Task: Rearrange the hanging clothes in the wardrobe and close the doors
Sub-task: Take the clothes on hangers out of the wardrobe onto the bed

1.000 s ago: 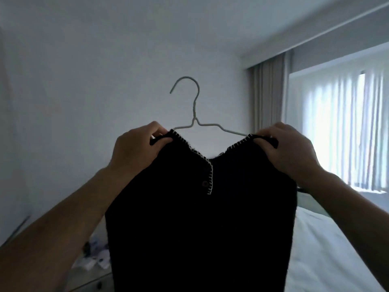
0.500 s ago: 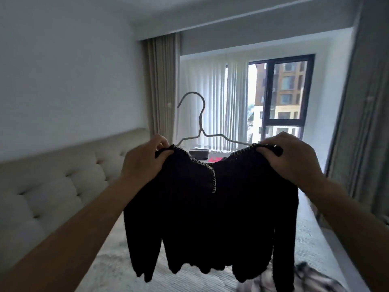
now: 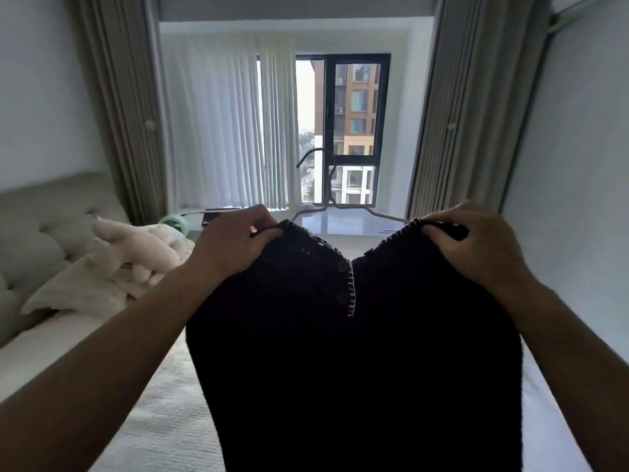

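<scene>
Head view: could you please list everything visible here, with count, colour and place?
cardigan: one, black with pale trim, held up at centre
hanger: one, thin wire, inside the cardigan, hook up
bed: one, white, below
headboard: one, pale tufted, left
plush toy: one, cream, on the bed, left
fan: one, green, by the window
window: one, dark frame, centre back
curtains: grey, both sides; sheer white between
left hand: grips left shoulder of cardigan
right hand: grips right shoulder
</scene>
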